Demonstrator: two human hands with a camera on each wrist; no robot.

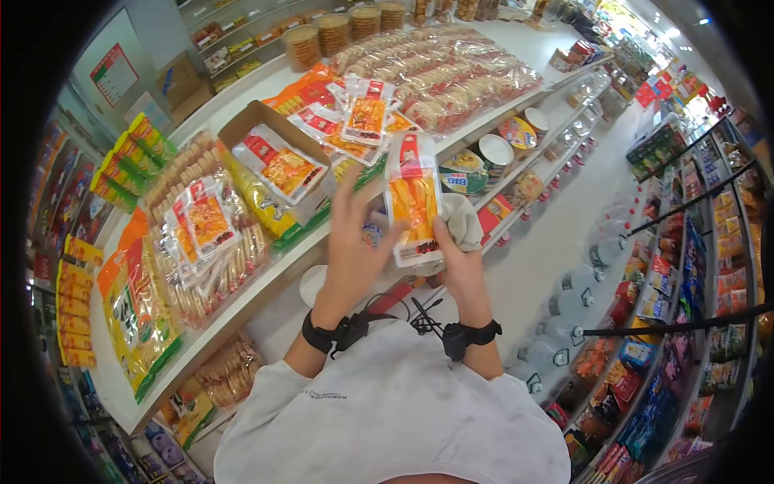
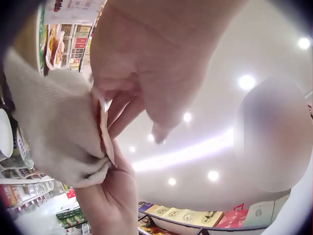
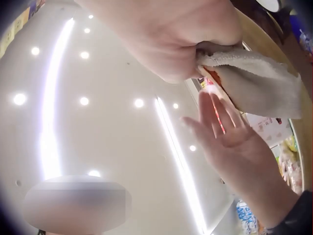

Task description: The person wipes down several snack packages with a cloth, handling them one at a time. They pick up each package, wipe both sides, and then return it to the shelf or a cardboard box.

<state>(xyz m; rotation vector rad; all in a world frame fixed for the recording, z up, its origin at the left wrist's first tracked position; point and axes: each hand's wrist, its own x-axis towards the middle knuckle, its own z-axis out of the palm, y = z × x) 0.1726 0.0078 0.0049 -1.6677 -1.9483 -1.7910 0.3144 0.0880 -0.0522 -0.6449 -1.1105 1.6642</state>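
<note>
My right hand [image 1: 463,270] grips an orange-and-white snack packet [image 1: 414,202] with a red top, its thumb on the lower right edge. A pale grey cloth [image 1: 460,222] is bunched behind the packet in the same hand; the right wrist view shows the cloth [image 3: 259,88] spread along the packet's back. Beside the packet's left edge is my left hand [image 1: 351,250], blurred, its fingers extended. In the right wrist view the left hand [image 3: 239,147] shows its palm and straight fingers close to the packet. Similar packets [image 1: 367,113] lie on the shelf top beyond.
An open cardboard box [image 1: 310,143] with one such packet stands on the white shelf [image 1: 242,310]. More packets [image 1: 201,222] lie on bagged snacks to the left. Lidded tubs [image 1: 495,152] fill the lower shelf. Water bottles [image 1: 572,294] line the floor at right, near racks of snacks [image 1: 645,339].
</note>
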